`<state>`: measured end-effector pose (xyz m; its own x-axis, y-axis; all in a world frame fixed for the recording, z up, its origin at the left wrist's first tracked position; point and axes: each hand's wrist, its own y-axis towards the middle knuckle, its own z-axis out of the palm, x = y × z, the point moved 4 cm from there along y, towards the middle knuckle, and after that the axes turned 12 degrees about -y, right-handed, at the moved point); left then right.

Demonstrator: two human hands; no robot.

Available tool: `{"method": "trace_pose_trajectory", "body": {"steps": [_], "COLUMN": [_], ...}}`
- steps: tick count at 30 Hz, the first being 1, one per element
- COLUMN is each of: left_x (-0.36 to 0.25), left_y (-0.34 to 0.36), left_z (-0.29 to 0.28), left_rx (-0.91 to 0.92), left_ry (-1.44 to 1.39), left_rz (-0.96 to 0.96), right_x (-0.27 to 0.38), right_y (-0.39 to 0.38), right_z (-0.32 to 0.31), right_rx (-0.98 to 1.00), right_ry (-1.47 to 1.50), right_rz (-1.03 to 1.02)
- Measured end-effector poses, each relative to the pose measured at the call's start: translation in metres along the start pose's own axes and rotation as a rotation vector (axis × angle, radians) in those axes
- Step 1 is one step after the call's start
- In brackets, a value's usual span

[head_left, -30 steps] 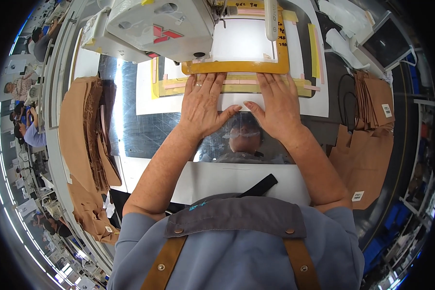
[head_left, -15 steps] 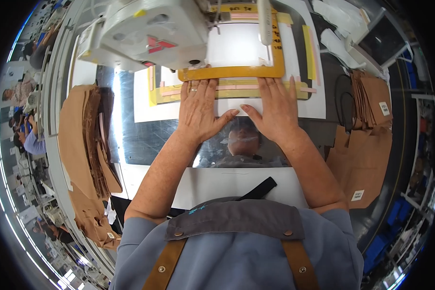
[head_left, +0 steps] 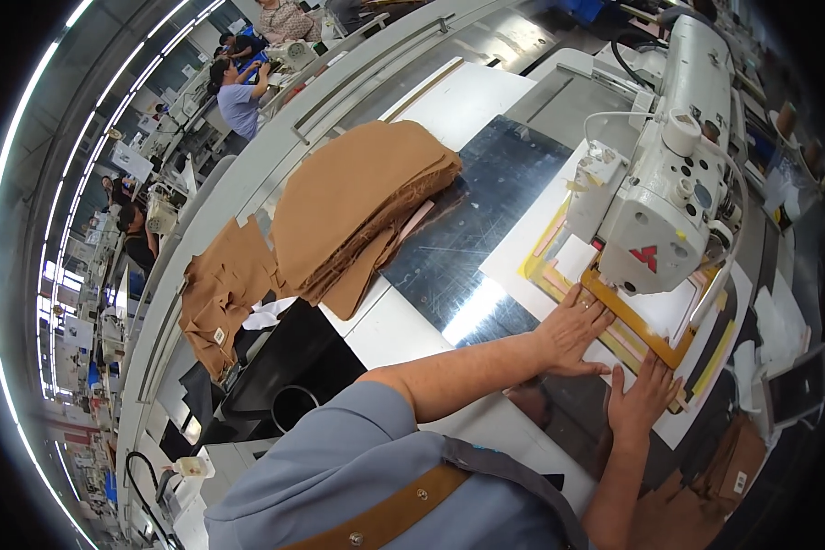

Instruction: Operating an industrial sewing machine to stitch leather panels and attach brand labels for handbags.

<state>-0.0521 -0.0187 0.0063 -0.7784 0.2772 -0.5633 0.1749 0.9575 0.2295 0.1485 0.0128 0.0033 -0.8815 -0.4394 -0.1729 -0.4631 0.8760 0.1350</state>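
Observation:
My left hand (head_left: 570, 335) and my right hand (head_left: 642, 399) lie open, palms down, fingertips at the front bar of the yellow frame (head_left: 637, 321). Beneath the frame is a white sheet (head_left: 506, 261) bordered with yellow and pink tape strips, on a steel plate (head_left: 458, 234). The white sewing machine head (head_left: 655, 238) hangs over the frame, hiding part of it.
A stack of brown fabric pieces (head_left: 357, 211) and crumpled brown pieces (head_left: 229, 293) lie to the left. More brown pieces (head_left: 735, 458) and a small screen (head_left: 793, 394) are at the right. Several co-workers, one in lilac (head_left: 238, 105), sit at machines in the far left background.
The view has swung to the left, bringing the fabric stack, machine top and background rows further into sight. Both hands remain flat along the frame's front bar.

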Motion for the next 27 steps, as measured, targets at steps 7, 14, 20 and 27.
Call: {"method": "trace_pose_trajectory", "body": {"steps": [7,14,20,27], "left_x": [0.01,0.035,0.062,0.184], "left_y": [0.001,-0.015,-0.055,-0.115], "left_z": [0.003,-0.016,-0.075,-0.252], "left_rx": [0.007,-0.008,-0.202,-1.046], "left_ry": [0.054,0.113,0.126,0.178], "left_rz": [-0.029,-0.04,0.029,-0.382], "right_x": [-0.001,-0.001,-0.014,-0.044], "right_y": [0.007,0.006,-0.004,-0.039], "right_z": [0.003,0.008,0.019,0.015], "right_rx": [0.077,0.108,0.129,-0.005], "right_ry": [-0.015,-0.037,-0.109,-0.025], "right_rz": [0.099,0.111,0.161,0.161]}}
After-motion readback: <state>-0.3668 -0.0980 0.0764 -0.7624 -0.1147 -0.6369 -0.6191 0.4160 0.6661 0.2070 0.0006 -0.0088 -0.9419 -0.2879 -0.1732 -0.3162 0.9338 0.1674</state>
